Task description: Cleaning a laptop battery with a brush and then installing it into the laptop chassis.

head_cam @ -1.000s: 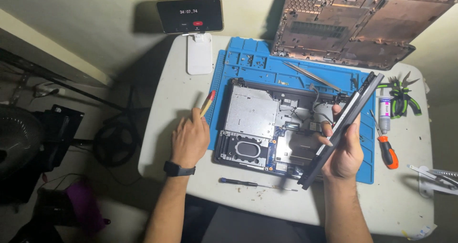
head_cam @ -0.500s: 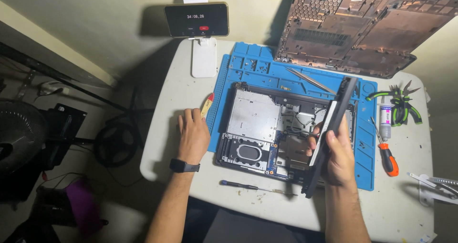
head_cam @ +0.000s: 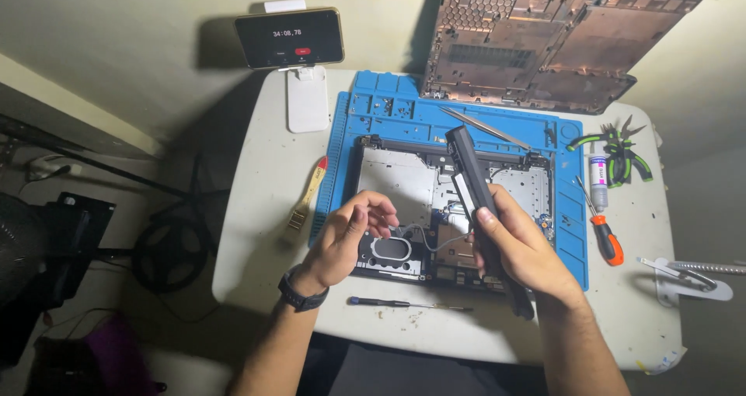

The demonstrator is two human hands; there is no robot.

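In the head view, an opened grey-and-black laptop chassis [head_cam: 443, 209] lay with its inner side up on a blue silicone repair mat [head_cam: 388, 112], which covered the middle of a pale work table [head_cam: 256, 194]. That placing kept the bare boards off the tabletop and squarely under both hands.

The right hand [head_cam: 519, 248] was clenched round a long black bar-shaped battery pack [head_cam: 475, 182], thumb laid along its near face and fingers wrapped behind. It held the bar slanted above the right half of the chassis, upper end toward the far edge of the mat, lower end hidden past the wrist; I judged the tilt let the hand clear the frame edges. Whether the lower end touched the chassis could not be told.

The left hand [head_cam: 347, 237] was curled, fingertips pinched together over a thin grey cable [head_cam: 423, 237] near a small black oval speaker module [head_cam: 392, 250] at the front left of the chassis. Whether the fingers actually gripped the cable could not be told.

A slim black screwdriver [head_cam: 408, 304] lay on the table just in front of the chassis, an orange-handled screwdriver [head_cam: 604, 237] on the mat's right edge, and a wooden-handled brush [head_cam: 307, 198] just beside its left edge, all within reach. The removed brown laptop bottom cover [head_cam: 544, 38] leaned against the wall.
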